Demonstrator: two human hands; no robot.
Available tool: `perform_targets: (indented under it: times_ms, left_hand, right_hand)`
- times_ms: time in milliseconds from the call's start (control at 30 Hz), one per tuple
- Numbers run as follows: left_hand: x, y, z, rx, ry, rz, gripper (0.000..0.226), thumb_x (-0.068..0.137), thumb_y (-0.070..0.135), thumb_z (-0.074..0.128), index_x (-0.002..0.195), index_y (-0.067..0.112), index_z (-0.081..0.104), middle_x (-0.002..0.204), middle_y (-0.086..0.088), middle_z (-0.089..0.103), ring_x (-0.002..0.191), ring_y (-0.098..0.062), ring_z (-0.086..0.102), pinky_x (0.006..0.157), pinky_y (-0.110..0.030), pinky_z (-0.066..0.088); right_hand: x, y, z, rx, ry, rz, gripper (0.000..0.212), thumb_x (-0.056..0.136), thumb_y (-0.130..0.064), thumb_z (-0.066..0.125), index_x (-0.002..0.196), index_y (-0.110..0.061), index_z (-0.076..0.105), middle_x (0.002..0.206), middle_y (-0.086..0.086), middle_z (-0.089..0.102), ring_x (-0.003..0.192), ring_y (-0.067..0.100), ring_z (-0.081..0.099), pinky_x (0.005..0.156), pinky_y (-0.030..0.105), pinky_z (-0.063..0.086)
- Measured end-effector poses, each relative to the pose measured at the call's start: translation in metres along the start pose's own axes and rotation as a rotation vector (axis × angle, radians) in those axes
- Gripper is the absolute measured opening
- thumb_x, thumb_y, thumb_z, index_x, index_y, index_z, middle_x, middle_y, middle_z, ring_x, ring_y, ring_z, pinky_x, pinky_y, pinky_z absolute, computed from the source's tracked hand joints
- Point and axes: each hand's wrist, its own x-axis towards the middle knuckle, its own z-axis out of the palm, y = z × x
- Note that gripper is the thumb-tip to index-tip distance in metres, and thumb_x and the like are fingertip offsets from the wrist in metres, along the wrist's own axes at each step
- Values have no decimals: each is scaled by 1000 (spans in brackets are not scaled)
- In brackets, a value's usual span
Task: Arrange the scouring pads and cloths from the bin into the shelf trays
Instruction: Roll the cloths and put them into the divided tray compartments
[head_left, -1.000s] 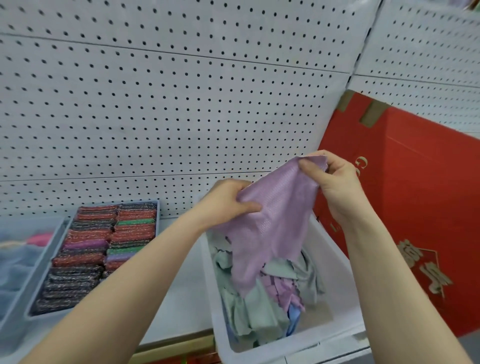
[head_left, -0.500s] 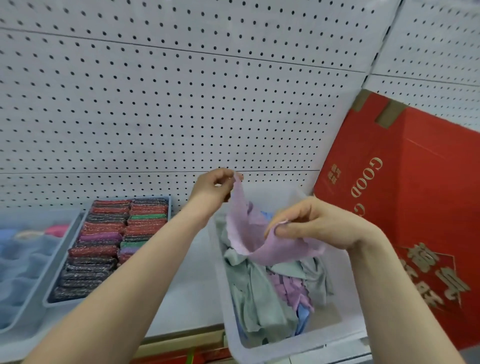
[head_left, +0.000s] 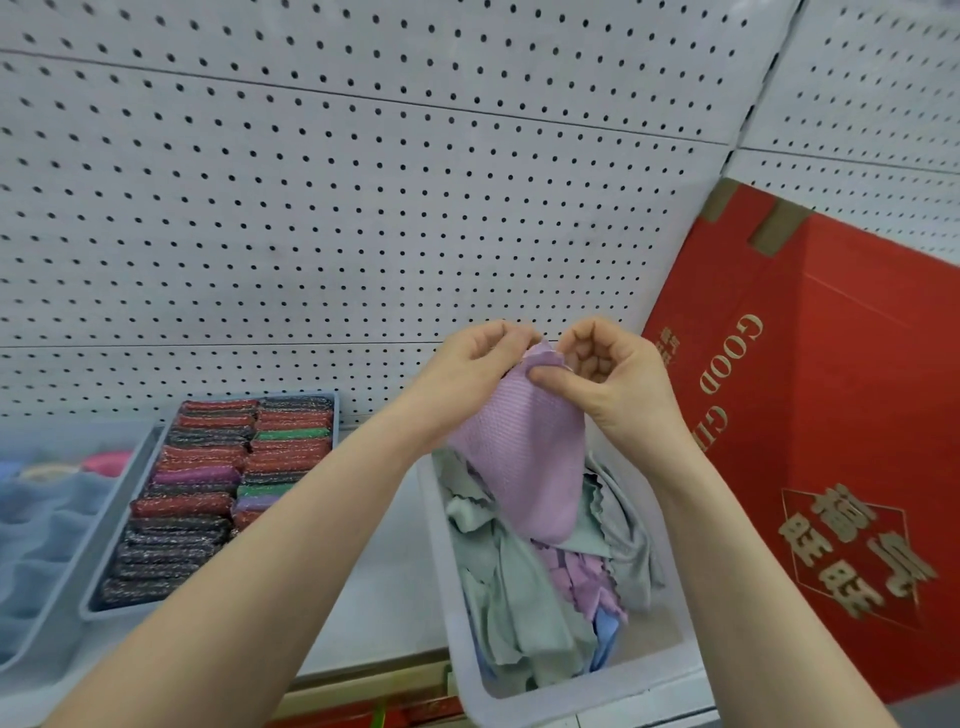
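Observation:
A lilac cloth hangs folded over the white bin. My left hand and my right hand both pinch its top edge, close together. Inside the bin lie several crumpled cloths in grey-green, lilac and blue. On the shelf to the left stands a grey tray packed with rows of red, dark, green and purple scouring pads.
A second tray with pale blue and pink cloths sits at the far left. A large red carton leans on the right. White pegboard backs the shelf. Bare shelf surface lies between tray and bin.
My right hand carried the cloth's lower corner up to the left hand, folding the cloth in half. Both hands now meet at its top edge.

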Motion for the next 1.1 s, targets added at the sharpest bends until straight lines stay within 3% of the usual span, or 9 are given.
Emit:
perform_targets:
  times_ms: [133,200,333,467,567,633,767,967,1100]
  left_hand:
    - [-6,4,-1,215,-56,64,33,88,31,69,115,24,51,88,10,76,90,-6,69,91,-27,49]
    - [-5,0,-5,428,-36,83,46,81,26,75,117,28,47,82,9,74,77,-12,67,82,-32,52]
    - [-2,-8,-19,679,94,36,26,73,39,77,95,34,64,78,10,69,77,-12,64,79,-33,53]
    - [2,-10,-28,332,208,65,11,75,24,80,78,30,72,77,5,70,71,-11,59,75,-32,51]
    - [-1,-2,-24,73,205,107,18,81,14,77,93,28,72,84,12,72,77,-2,65,73,-18,52]
    - [-1,-1,-24,-51,182,76,10,88,13,69,97,17,72,86,8,75,80,-4,68,76,-20,55]
    - [-3,-3,-25,-82,192,47,13,94,16,62,93,11,73,84,4,75,78,-8,69,79,-27,56]
    - [-5,0,-27,-177,73,6,19,95,21,59,94,11,75,89,-3,74,79,-15,67,76,-29,56]
    - [4,-12,-21,-135,168,-115,18,94,22,62,89,9,74,88,-5,71,79,-19,63,78,-33,57]
  right_hand:
    - [5,8,-7,-90,-34,98,22,76,-27,83,93,-19,71,78,2,63,70,10,51,67,28,44]
    - [7,11,-9,-96,-7,102,15,77,-24,82,84,-14,73,72,4,63,68,10,51,68,30,43]
    - [10,11,-19,20,74,62,10,78,-13,81,81,-9,72,70,-3,66,66,7,53,66,21,45]
    - [11,9,-30,19,46,58,9,79,-15,80,86,-15,76,82,8,73,78,16,61,80,33,50]
    - [13,4,-32,75,73,56,8,79,-14,79,86,-13,75,84,18,71,77,19,62,80,32,49]
    - [13,-1,-35,169,104,56,9,80,-11,77,89,-10,74,84,15,70,77,18,62,78,26,49]
    - [12,-3,-41,132,67,80,9,83,-11,74,91,-6,74,79,2,74,75,9,65,79,23,49]
    - [5,-10,-53,161,-109,127,29,75,-25,77,87,0,71,74,12,63,65,16,53,60,25,44]
    - [19,-1,-43,76,-48,282,12,81,-15,75,81,-6,69,65,3,61,55,10,54,49,19,43]
